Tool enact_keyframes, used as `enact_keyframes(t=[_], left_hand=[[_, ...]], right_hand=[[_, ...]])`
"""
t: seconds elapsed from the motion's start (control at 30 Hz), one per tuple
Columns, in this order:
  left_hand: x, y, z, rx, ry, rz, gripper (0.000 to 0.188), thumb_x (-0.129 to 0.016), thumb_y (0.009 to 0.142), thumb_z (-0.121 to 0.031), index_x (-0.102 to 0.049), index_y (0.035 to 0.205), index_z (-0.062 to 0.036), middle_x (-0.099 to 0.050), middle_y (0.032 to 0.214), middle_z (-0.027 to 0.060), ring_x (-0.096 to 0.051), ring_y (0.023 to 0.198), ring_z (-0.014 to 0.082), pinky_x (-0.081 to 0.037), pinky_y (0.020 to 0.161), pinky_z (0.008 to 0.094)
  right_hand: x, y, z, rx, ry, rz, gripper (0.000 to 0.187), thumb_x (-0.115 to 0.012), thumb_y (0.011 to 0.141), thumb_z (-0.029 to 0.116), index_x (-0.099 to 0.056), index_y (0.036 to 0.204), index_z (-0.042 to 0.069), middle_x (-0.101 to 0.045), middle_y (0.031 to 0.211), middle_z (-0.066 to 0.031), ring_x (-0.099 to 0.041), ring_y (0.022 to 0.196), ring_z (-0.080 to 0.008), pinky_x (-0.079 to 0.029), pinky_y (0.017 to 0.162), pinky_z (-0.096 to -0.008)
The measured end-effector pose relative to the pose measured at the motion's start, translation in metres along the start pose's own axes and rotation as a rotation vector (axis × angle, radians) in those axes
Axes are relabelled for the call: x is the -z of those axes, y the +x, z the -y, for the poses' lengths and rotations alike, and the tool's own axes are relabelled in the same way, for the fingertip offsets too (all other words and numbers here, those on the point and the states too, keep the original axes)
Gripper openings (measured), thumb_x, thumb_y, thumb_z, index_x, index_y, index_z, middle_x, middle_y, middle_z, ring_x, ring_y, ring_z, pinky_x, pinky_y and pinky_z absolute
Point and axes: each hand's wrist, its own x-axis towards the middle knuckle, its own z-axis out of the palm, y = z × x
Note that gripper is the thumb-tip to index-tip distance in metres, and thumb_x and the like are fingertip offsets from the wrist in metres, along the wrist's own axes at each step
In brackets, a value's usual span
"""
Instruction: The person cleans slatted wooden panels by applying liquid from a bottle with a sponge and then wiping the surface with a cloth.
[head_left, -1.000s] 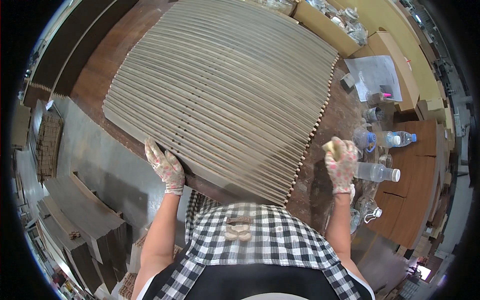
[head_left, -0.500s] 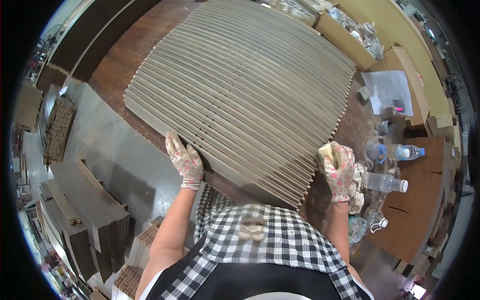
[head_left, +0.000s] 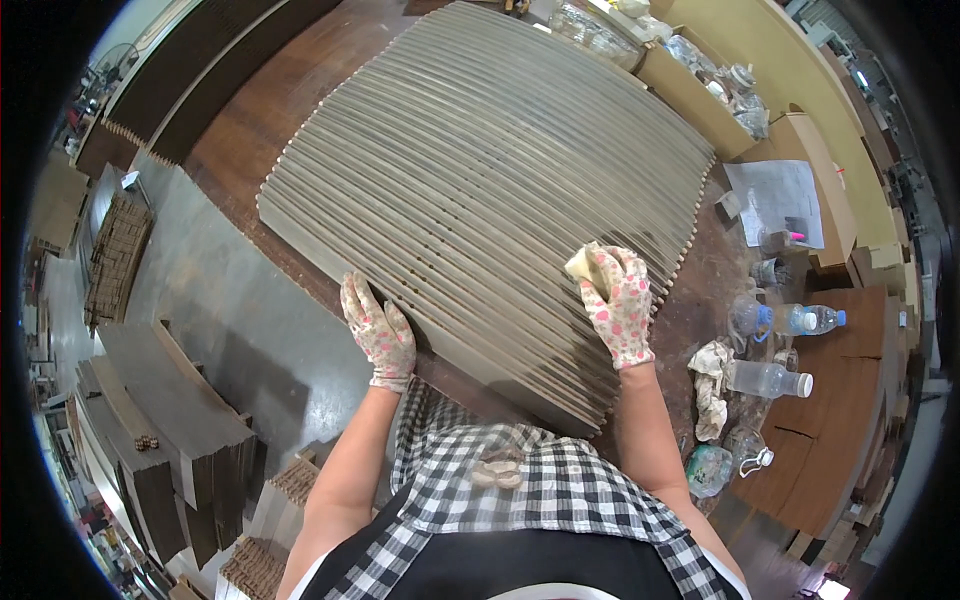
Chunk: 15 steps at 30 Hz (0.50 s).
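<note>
Wooden slats (head_left: 480, 180), pale and thin, stand on edge in one wide packed row across a dark brown workbench (head_left: 250, 130), filling most of the space ahead of the person. Reaching forward with the arm nearly straight, the right hand (head_left: 620, 305) in a flower-print glove is clenched around a cream cloth pad (head_left: 588, 268), pressing it onto the slat tops near the row's right end. In a matching glove, the left hand (head_left: 378, 330) lies flat and unclenched, fingers spread, against the near edge of the row, grasping nothing; plastic water bottles (head_left: 790, 320) lie well to the right.
</note>
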Motion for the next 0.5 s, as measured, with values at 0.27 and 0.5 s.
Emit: enact_keyframes(t=[0.27, 0.5], left_hand=[[0.006, -0.002, 0.003, -0.013, 0.009, -0.002, 0.065, -0.048, 0.093, -0.017, -0.029, 0.151, 0.0051, -0.028, 0.155, 0.0270, -0.028, 0.142, 0.0447, -0.023, 0.118, 0.0513], [0.012, 0.006, 0.017, -0.055, -0.019, 0.030, 0.065, -0.049, 0.093, -0.017, -0.029, 0.150, 0.0056, -0.028, 0.154, 0.0281, -0.027, 0.141, 0.0459, -0.023, 0.118, 0.0522]], right_hand=[[0.099, -0.080, -0.068, -0.371, -0.314, 0.008, 0.040, -0.075, 0.078, 0.011, -0.067, 0.117, 0.009, -0.061, 0.111, -0.0122, -0.059, 0.103, -0.0312, -0.048, 0.093, -0.0428], [0.067, -0.061, -0.027, -0.375, -0.031, -0.118, 0.041, -0.074, 0.078, 0.006, -0.066, 0.119, 0.005, -0.063, 0.113, -0.0123, -0.059, 0.106, -0.0320, -0.048, 0.093, -0.0421]])
